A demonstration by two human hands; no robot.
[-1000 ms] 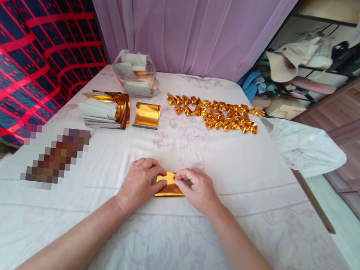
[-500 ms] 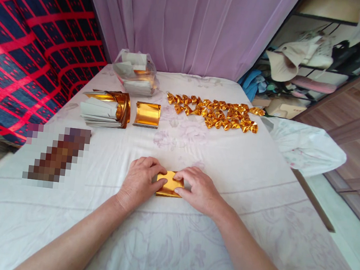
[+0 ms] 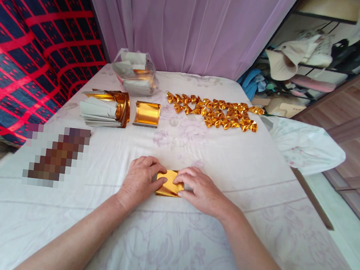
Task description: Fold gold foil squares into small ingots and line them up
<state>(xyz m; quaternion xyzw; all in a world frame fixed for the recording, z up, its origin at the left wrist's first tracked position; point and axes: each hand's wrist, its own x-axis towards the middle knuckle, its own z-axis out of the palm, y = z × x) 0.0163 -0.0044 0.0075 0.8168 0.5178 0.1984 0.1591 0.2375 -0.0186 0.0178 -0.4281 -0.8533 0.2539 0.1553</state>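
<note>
Both forearms reach in from the near edge over the white floral sheet (image 3: 167, 246) that covers the worktop; the left hand (image 3: 138, 182) and the right hand (image 3: 201, 191) meet on a small folded piece of gold foil paper (image 3: 168, 185) lying flat on the sheet; the left fingers (image 3: 157, 185) are curled together, the thumb pressing down on the paper's left edge; the right fingers (image 3: 184, 179) lie close together on its right part, fingertips pinning it to the sheet; neither hand lifts it. To the left of the left fingers, well apart, sits a blurred brown patch (image 3: 56, 155). Beyond the fingers and to the left lies a stack of gold foil sheets (image 3: 105, 109) with their white backs showing, and just right of it a single curled gold sheet (image 3: 147, 114); beyond the fingers and to the right spreads a cluster of folded gold paper pieces (image 3: 215, 112) in rough rows. Farther back on the left stands a clear plastic bag (image 3: 136, 78) holding more sheets; behind everything hangs a lilac curtain (image 3: 186, 23); a red and dark blue checked cloth (image 3: 25, 39) fills the far left; a cluttered shelf (image 3: 312, 59) stands far right.
</note>
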